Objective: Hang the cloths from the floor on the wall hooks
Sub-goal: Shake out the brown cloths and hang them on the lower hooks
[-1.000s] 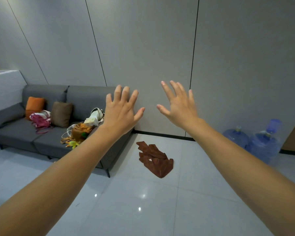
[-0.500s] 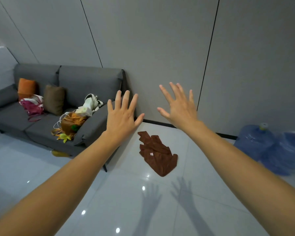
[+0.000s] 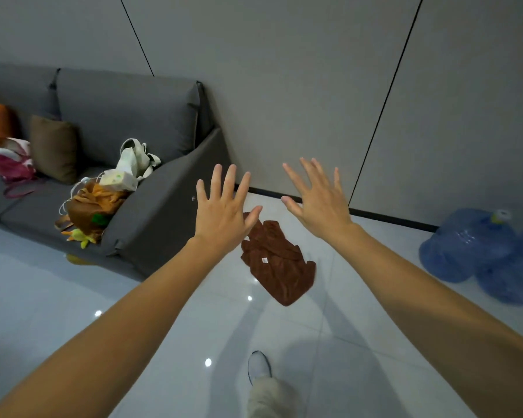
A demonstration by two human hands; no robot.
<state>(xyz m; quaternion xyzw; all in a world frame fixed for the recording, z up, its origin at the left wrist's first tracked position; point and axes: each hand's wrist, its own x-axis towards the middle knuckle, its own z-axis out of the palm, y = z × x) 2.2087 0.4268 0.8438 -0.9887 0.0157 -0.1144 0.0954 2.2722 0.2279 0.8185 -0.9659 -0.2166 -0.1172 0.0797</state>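
Both arms have come forward and down toward the brown cloth (image 3: pixel 277 260) on the floor (image 3: pixel 163 327). Left hand (image 3: pixel 224 212) and right hand (image 3: pixel 317 200) are spread, holding nothing; the cloth lies just below between them, nearer the left, long axis running away toward the wall.

Glossy floor, soft cloth

The tiled floor (image 3: pixel 133 297) shines with reflections; the brown cloth (image 3: pixel 280 267) looks soft and matt; the sofa (image 3: pixel 151 206) is grey fabric.

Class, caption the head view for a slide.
Left hand and right hand, open, stretched toward brown cloth on floor beside grey sofa.
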